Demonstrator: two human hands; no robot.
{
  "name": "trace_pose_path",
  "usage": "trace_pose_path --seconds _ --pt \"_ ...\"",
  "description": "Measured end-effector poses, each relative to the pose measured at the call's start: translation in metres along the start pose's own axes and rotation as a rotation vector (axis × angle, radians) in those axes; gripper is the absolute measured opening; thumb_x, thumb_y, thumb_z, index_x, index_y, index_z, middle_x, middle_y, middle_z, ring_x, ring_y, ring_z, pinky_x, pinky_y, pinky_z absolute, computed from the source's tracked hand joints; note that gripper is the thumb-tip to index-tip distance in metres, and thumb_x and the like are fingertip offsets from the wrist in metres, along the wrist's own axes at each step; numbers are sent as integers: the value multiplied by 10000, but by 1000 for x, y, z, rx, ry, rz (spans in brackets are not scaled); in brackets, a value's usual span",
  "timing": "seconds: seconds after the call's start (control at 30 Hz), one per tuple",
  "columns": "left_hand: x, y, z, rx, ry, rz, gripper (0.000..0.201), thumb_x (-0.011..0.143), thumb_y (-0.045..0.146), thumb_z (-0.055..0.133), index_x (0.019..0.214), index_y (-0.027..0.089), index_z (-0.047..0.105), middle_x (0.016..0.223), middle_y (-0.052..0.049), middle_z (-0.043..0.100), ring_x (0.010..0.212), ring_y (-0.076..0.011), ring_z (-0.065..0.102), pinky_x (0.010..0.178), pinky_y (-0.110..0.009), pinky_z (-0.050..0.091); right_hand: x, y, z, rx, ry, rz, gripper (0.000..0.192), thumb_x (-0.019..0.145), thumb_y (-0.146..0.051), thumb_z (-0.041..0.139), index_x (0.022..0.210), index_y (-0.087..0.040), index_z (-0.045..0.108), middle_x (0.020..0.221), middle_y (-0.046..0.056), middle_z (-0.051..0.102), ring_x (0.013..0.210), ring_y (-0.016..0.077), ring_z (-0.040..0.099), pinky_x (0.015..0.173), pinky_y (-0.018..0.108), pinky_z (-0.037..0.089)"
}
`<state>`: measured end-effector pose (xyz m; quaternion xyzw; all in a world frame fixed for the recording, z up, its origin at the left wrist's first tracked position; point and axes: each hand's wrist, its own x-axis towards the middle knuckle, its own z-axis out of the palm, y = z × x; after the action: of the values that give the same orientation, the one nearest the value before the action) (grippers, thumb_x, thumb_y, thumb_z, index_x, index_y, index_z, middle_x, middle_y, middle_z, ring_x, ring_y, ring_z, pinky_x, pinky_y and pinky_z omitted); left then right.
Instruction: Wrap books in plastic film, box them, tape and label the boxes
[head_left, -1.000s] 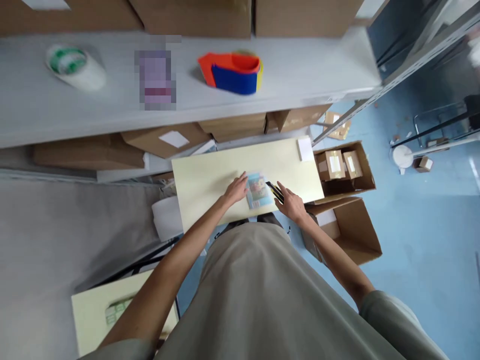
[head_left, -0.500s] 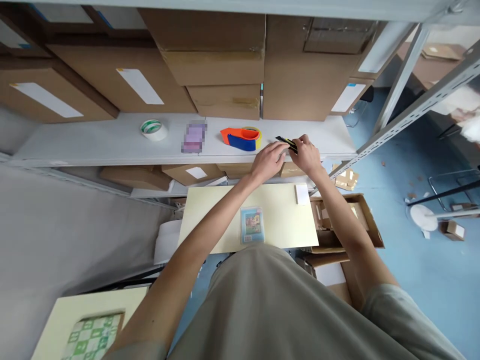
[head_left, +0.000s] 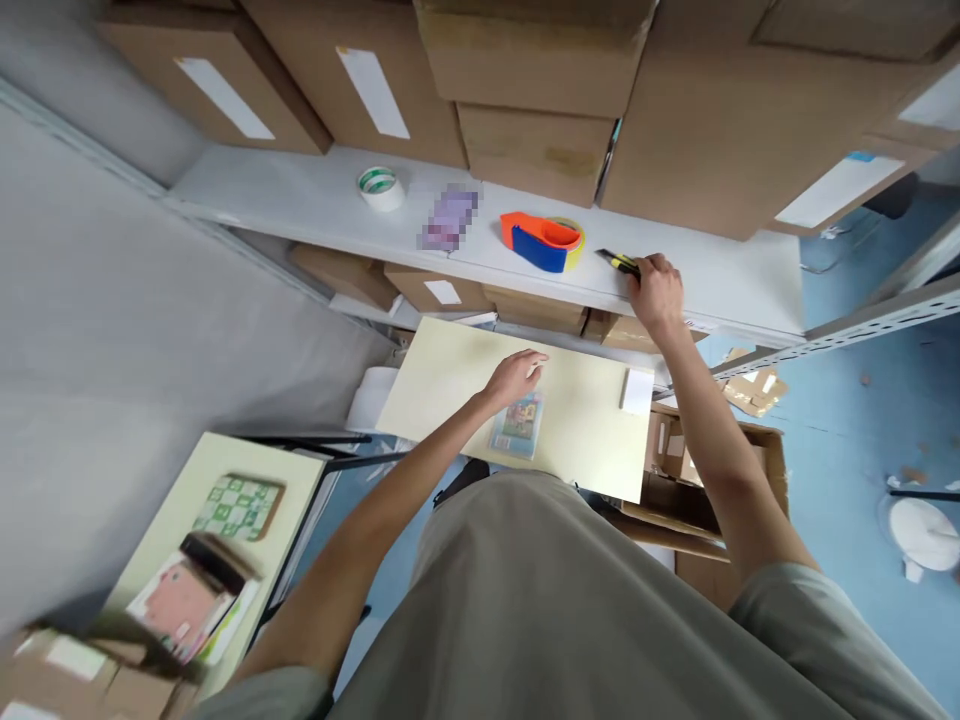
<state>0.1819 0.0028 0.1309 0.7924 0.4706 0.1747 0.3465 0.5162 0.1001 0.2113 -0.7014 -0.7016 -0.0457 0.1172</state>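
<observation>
Over on the left there's a second pale yellow table (head_left: 142, 590) with a green checkered flat box (head_left: 238, 506) and a blurry pinkish packet on it, can't make out more than that. Up on the white shelf (head_left: 300, 200) sits a chunky roll of clear tape (head_left: 380, 187) with a green core, then a glossy orange and blue plastic tape dispenser (head_left: 541, 241). Matte brown cardboard boxes (head_left: 536, 150) are stacked behind, some with white labels.

The person's left hand (head_left: 515, 376) hovers loose and open over the smooth cream tabletop (head_left: 442, 385), fingertips just above a flat, shiny plastic-wrapped card pack (head_left: 517, 425) lying near the table's front edge. A small white paper pad (head_left: 637, 391) sits at the right edge.

The right hand (head_left: 656, 292) is up on the shelf, fingers curled around the slim black and yellow utility knife (head_left: 619, 262), which lies on the shelf just right of the dispenser. An open cardboard carton (head_left: 750, 450) is on the blue floor below.
</observation>
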Motion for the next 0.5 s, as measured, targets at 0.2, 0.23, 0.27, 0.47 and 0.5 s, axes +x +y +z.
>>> trace_pose_path --seconds 0.2,0.23,0.27,0.47,0.5 --pt "-74 -88 40 -8 -120 -637 345 1000 162 640 1287 176 831 1408 -153 845 1316 -316 806 1211 -400 597 -70 -30 31 158 128 -3 590 1211 -342 241 1670 -164 566 1572 294 580 1488 453 570 1171 722 492" --pt "-81 -96 45 -8 -134 -669 341 987 181 647 1277 175 827 1367 -158 854 1305 -326 808 1191 -407 605 -92 -43 42 241 81 -2 581 1210 -347 248 1648 -164 583 1544 285 609 1481 435 583 1184 698 503" --pt "-87 -103 50 -11 -149 -698 338 971 201 662 1268 179 822 1323 -153 864 1293 -328 808 1174 -406 609 -116 -57 56 342 -4 -5 554 1208 -354 281 1612 -165 609 1509 270 645 1458 406 610 1194 650 523" --pt "-97 -127 72 -80 -221 -735 316 881 289 771 1189 223 783 1227 -113 865 1286 -317 787 1134 -392 602 -230 -138 141 716 -742 484 464 1074 -325 706 1491 -122 684 1362 209 815 1199 270 798 1102 394 615" --pt "-97 -129 75 -98 -229 -731 320 874 306 786 1183 221 778 1228 -116 861 1282 -320 785 1122 -391 605 -240 -147 150 724 -767 543 458 1056 -330 736 1466 -127 700 1314 198 836 1176 268 808 1072 378 620"
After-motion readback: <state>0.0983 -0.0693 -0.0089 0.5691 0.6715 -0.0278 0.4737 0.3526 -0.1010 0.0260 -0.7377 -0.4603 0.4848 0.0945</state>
